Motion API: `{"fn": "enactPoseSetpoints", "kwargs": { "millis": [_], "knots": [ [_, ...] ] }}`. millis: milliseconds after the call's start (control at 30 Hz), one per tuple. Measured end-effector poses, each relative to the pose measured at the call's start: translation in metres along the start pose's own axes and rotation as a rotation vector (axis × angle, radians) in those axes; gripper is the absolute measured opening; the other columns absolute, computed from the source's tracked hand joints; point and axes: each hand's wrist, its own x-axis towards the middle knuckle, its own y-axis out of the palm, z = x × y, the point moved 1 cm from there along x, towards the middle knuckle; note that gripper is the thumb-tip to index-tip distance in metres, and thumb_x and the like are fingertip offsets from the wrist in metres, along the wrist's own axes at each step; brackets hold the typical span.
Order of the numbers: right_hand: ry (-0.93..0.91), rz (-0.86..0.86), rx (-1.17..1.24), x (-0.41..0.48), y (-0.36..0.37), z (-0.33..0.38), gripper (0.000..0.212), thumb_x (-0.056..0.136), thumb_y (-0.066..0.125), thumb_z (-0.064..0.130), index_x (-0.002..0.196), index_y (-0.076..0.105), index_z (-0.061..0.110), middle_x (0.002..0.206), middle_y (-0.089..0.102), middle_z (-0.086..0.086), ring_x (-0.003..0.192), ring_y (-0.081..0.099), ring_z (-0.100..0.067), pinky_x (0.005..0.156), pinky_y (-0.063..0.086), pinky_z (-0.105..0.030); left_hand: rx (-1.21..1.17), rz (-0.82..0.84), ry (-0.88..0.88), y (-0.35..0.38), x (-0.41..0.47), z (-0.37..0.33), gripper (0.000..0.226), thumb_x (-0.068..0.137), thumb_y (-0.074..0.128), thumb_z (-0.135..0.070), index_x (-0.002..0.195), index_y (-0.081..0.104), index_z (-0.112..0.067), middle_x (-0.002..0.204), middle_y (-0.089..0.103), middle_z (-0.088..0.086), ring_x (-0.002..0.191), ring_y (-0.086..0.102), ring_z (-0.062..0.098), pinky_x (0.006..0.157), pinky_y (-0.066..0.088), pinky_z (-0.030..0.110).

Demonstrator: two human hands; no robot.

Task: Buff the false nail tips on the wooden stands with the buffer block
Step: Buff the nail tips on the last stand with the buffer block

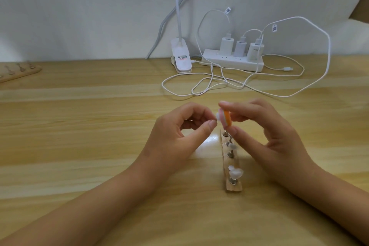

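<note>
- Mid-buff: left hand (176, 136) pinching one tip (217, 115), held above the stand (234, 187); right hand (265, 132) pinching the buffer (226, 119), seemingly touching it.
- Next, likely: short light strokes, then re-seat.
- Count: one buffer; two stands, second stand (19, 71) far left; about three tips on the near one, exact number unclear.

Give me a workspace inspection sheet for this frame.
Surface: wooden tabletop, light grain.
Job's things: buffer block against nail tip; wooden stand below, more tips on its metal posts; second stand far left.
Clutter: clip lamp.
Grippers: left hand pinches the nail tip's stem; right hand pinches the buffer block.
Cables: white charging cables looped from power strip with three chargers.
Surroundings: white wall.
</note>
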Motion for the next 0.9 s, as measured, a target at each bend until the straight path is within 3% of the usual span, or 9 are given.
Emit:
{"fn": "enactPoseSetpoints", "kwargs": {
  "millis": [133, 300, 433, 500, 633, 767, 900],
  "knots": [
    [0.005, -0.003, 0.004, 0.0003, -0.0002, -0.0004, 0.036, 0.091, 0.068, 0.016, 0.124, 0.061, 0.027, 0.108, 0.062, 0.011, 0.101, 0.061, -0.018, 0.091, 0.046, -0.021, -0.020, -0.029, -0.012, -0.0008, 0.0003, 0.0005, 0.006, 0.083, 0.067, -0.018, 0.083, 0.067, -0.024, 0.076, 0.064, -0.015, 0.074, 0.060, 0.002, 0.071, 0.045, 0.012],
    [0.034, 0.021, -0.011, -0.0005, -0.0015, -0.0024, 0.039, 0.090, 0.068, 0.014, 0.126, 0.062, 0.027, 0.102, 0.061, 0.001, 0.098, 0.060, -0.016, 0.091, 0.044, -0.019, -0.031, -0.043, -0.020, -0.0018, 0.0007, 0.0010, 0.007, 0.082, 0.067, -0.019, 0.082, 0.067, -0.026, 0.075, 0.064, -0.016, 0.074, 0.060, 0.002, 0.071, 0.045, 0.012],
    [0.007, 0.011, -0.040, -0.0006, -0.0032, -0.0009, 0.037, 0.092, 0.068, 0.020, 0.127, 0.060, 0.026, 0.104, 0.061, 0.004, 0.100, 0.061, -0.016, 0.092, 0.044, -0.018, 0.027, 0.007, 0.003, 0.0008, -0.0002, -0.0013, 0.008, 0.083, 0.067, -0.018, 0.083, 0.066, -0.025, 0.074, 0.063, -0.017, 0.070, 0.058, 0.000, 0.068, 0.043, 0.010],
    [0.045, 0.043, -0.027, 0.0001, -0.0027, -0.0026, 0.035, 0.091, 0.068, 0.022, 0.125, 0.061, 0.029, 0.102, 0.062, 0.005, 0.099, 0.062, -0.018, 0.091, 0.046, -0.020, 0.007, -0.008, -0.009, 0.0004, -0.0001, -0.0002, 0.008, 0.083, 0.067, -0.018, 0.082, 0.066, -0.026, 0.075, 0.063, -0.017, 0.071, 0.059, 0.002, 0.069, 0.044, 0.011],
    [0.028, -0.051, 0.065, 0.0004, -0.0017, 0.0012, 0.034, 0.093, 0.064, 0.025, 0.126, 0.057, 0.029, 0.108, 0.065, 0.002, 0.102, 0.064, -0.023, 0.092, 0.049, -0.030, -0.013, 0.005, -0.014, 0.0010, -0.0003, -0.0003, 0.011, 0.083, 0.068, -0.018, 0.082, 0.066, -0.029, 0.075, 0.063, -0.017, 0.072, 0.060, 0.001, 0.070, 0.044, 0.011],
    [0.061, 0.035, 0.074, -0.0018, 0.0031, -0.0026, 0.036, 0.092, 0.068, 0.019, 0.123, 0.056, 0.032, 0.107, 0.067, 0.006, 0.103, 0.065, -0.021, 0.093, 0.051, -0.039, -0.015, -0.012, -0.034, 0.0013, 0.0002, 0.0017, 0.009, 0.081, 0.069, -0.021, 0.079, 0.066, -0.029, 0.075, 0.065, -0.012, 0.074, 0.064, 0.006, 0.070, 0.046, 0.014],
    [0.025, -0.036, 0.117, 0.0004, 0.0008, -0.0008, 0.039, 0.090, 0.066, 0.021, 0.123, 0.049, 0.035, 0.105, 0.065, 0.002, 0.100, 0.066, -0.021, 0.091, 0.052, -0.035, -0.007, 0.007, -0.025, 0.0011, -0.0001, 0.0011, 0.011, 0.082, 0.069, -0.020, 0.079, 0.064, -0.029, 0.075, 0.065, -0.014, 0.074, 0.064, 0.005, 0.070, 0.046, 0.012]
  ]
}}
